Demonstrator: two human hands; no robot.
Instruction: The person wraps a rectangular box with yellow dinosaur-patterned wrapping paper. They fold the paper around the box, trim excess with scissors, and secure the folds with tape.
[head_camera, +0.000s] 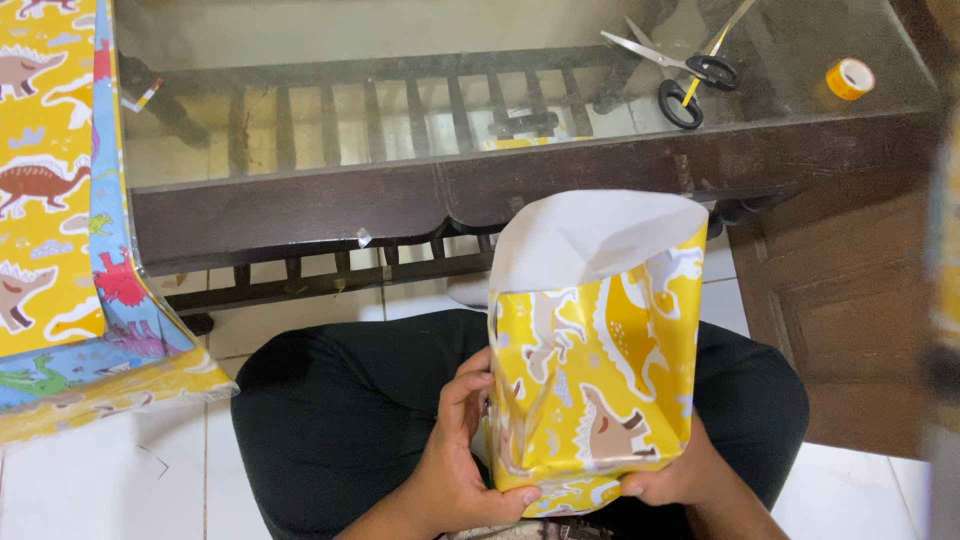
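A box wrapped in yellow dinosaur-print paper (600, 370) stands upright on my lap, its top flap of white paper backing (590, 235) still loose and open. My left hand (465, 450) grips the box's left side and lower corner, thumb pressed on the bottom edge. At the lower right corner, my right hand (680, 475) holds the box from underneath, with only the fingers and part of the palm showing.
A dark wooden table with a glass top (400, 90) stands in front of my knees. Black-handled scissors (685, 75) and a roll of orange tape (850, 78) lie at its right end. More dinosaur wrapping paper (60, 230) hangs over the left.
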